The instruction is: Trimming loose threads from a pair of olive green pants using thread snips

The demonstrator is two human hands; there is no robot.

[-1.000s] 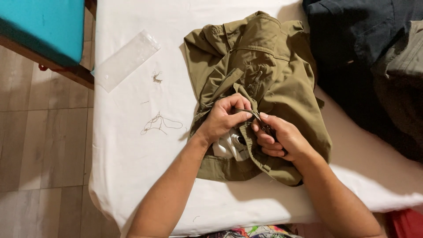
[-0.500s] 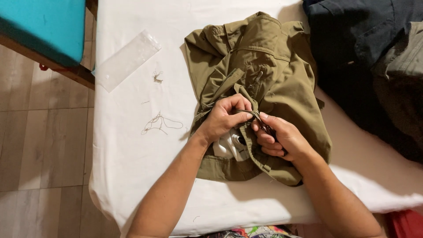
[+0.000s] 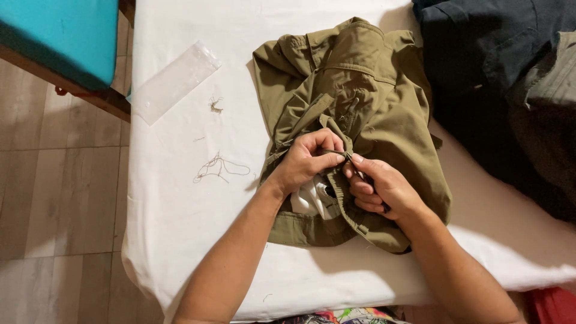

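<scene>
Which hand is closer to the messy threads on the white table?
Left. The left hand sits just right of the threads; the right hand is farther away, beyond it on the garment.

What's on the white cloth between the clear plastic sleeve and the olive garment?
In the head view, only small thread clippings lie on the white cloth between clear plastic sleeve and olive garment.

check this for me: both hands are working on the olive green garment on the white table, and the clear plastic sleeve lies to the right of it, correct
Not quite. The head view shows the clear plastic sleeve to the left of the olive green garment, not the right. Both the left hand and right hand do work on it, on the white table.
</scene>
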